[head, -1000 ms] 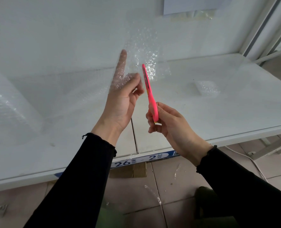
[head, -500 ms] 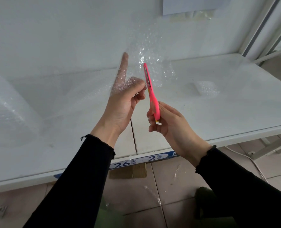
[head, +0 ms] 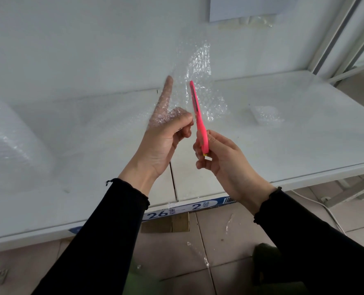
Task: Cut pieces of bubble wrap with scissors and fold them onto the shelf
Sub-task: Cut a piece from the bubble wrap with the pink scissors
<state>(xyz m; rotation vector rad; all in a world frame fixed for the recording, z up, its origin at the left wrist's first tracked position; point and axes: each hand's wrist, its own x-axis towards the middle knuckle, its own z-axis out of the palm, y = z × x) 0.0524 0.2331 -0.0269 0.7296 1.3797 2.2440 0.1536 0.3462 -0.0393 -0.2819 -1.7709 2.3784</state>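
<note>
**While the scissors [head: 198,116] stand against the bubble wrap sheet [head: 200,67], both grips are clamped**

As I watch through the head camera, the white shelf [head: 283,133] spans the view behind the pink scissors, which I take as my landmark. Far left of the scissors, a roll [head: 10,141] of bubble wrap lies on the shelf. The bubble wrap sheet hangs in the air just beyond the scissors' tip. The left hand [head: 164,141], just left of the scissors, has its grip clamped on the sheet: the thumb pinches it against curled fingers, and the index finger [head: 166,92] points straight up behind the wrap. The right hand [head: 223,158], below the scissors, has its grip closed round their handle, and the blades point up, seen edge-on. Right of the scissors, a small folded piece [head: 266,114] lies flat on the shelf. Below them, a blue label [head: 198,207] sits on the shelf's front edge.
</note>
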